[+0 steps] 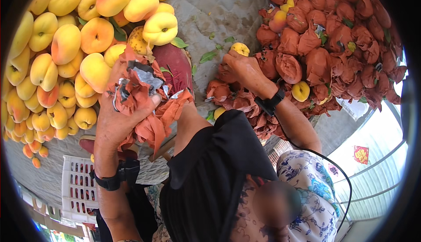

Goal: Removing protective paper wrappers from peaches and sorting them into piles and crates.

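Crumpled red-brown paper bags (139,90) with dark and silvery inner sides are bunched in my left hand (121,110), beside a large pile of bare yellow-orange flat peaches (97,35). My right hand (245,69) reaches down at the near edge of a heap of fruit wrapped in red-brown paper (319,62). Its fingers are curled over a wrapped fruit (227,74), and whether they grip it I cannot tell. Just beyond the fingertips lies a bare yellow peach (240,48). Another unwrapped peach (300,91) sits among the wrapped ones, below my wrist.
A red shoe (172,66) stands between the two piles on a grey quilted ground cover (223,8) scattered with green leaves (208,56). At the lower left is a white plastic crate (79,189). Black cloth (210,176) covers my lap, and a cable runs from my right wrist.
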